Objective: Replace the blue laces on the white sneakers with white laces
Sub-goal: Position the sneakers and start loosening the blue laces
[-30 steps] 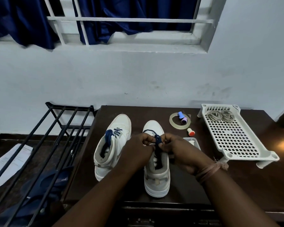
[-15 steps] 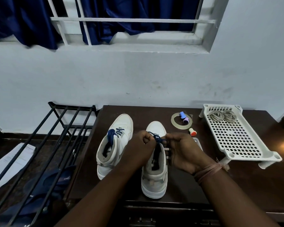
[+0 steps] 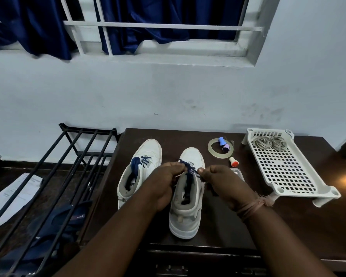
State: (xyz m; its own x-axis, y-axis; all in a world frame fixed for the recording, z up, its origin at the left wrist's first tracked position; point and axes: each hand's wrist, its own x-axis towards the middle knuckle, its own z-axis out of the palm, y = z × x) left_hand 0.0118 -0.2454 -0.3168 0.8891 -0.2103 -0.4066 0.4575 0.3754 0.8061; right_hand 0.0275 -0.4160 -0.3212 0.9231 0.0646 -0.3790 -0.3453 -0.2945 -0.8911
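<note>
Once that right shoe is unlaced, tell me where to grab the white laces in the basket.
Pinch the white laces from above, at the top of one coil. They lie as two loose bundles at the far end of the white basket, whose open top leaves them exposed. The raised rim behind and beside them probably blocks a sideways approach. Both hands are busy now.
</note>
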